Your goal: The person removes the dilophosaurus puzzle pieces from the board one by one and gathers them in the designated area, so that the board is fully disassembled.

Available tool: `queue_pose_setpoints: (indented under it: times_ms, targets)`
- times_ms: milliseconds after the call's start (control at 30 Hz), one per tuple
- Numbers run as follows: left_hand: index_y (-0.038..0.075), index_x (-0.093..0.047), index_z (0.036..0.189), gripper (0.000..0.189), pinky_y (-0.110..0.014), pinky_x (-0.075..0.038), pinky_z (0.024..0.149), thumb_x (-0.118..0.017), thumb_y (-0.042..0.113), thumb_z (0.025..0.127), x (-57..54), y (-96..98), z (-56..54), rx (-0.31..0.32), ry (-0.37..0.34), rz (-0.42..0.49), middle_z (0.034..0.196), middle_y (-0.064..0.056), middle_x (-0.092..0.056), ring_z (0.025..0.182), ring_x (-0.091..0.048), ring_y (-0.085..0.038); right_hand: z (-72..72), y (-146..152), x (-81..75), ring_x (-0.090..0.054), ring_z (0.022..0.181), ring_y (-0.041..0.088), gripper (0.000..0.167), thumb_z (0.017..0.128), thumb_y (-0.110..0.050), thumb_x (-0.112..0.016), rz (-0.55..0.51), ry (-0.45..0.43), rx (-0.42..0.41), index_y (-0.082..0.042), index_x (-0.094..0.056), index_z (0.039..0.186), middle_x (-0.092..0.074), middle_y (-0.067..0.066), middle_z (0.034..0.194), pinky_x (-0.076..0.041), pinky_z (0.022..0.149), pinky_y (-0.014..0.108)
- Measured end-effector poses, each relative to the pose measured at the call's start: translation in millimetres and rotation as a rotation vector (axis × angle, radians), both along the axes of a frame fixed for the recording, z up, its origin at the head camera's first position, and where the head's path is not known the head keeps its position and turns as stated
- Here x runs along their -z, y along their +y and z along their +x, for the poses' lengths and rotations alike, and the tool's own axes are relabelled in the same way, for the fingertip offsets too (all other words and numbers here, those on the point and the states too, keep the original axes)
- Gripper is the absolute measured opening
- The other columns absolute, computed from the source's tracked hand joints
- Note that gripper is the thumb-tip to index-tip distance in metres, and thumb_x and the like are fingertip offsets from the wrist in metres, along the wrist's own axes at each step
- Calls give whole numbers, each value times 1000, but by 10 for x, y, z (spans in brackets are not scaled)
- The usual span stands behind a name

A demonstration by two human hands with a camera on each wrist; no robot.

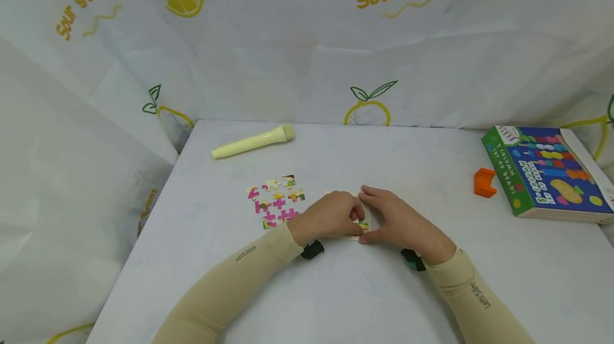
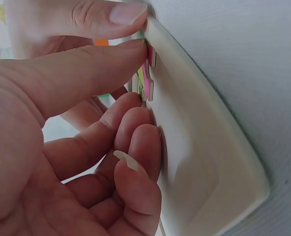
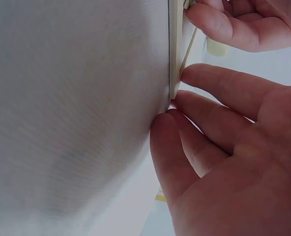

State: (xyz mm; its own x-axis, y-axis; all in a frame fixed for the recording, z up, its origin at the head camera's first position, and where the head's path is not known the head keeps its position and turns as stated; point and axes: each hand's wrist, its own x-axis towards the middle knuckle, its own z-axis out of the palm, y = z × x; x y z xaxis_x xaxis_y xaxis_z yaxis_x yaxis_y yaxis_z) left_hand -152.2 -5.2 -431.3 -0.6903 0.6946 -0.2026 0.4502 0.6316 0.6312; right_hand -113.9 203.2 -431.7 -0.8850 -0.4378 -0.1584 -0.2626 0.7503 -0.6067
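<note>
A pale, shallow puzzle tray (image 2: 209, 177) lies under both hands, mostly hidden in the head view. My left hand (image 1: 331, 216) is over it, fingers curled, pinching a small pink and green jigsaw piece (image 2: 148, 81) at the tray's right end. Part of a piece (image 1: 363, 226) shows between the hands from above. My right hand (image 1: 395, 221) rests against the tray's right edge, its fingers (image 3: 219, 115) fairly straight and its thumb (image 2: 130, 14) at the near corner. Several loose jigsaw pieces (image 1: 278, 204), pink, yellow and green, lie to the left.
Behind the loose pieces lies a pale yellow toy microphone (image 1: 254, 142). To the right are an orange block (image 1: 485, 183) with a curved cutout and a blue and green bead-set box (image 1: 551, 173). A printed white curtain (image 1: 307, 66) hangs behind the white table (image 1: 336, 290).
</note>
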Motion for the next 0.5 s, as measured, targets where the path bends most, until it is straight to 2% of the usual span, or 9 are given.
queue_pose_setpoints:
  times_ms: [300, 500]
  targets:
    - [17, -80, 107, 18, -20, -48, 76, -87, 26, 93, 11, 10, 7, 2, 9, -2, 86, 9, -66, 83, -58, -6, 2, 18, 30, -37, 157, 48, 96, 80, -33, -98, -9, 19, -5, 3, -52, 157, -41, 21, 171, -37, 124, 65]
    - [15, -79, 109, 13, -18, -50, 77, -82, 19, 96, 20, -1, 2, 1, -3, 29, 88, 11, -72, 79, -62, -2, -2, 15, 32, -37, 158, 47, 96, 81, -35, -97, -4, 19, -5, 3, -52, 157, -41, 21, 171, -37, 124, 64]
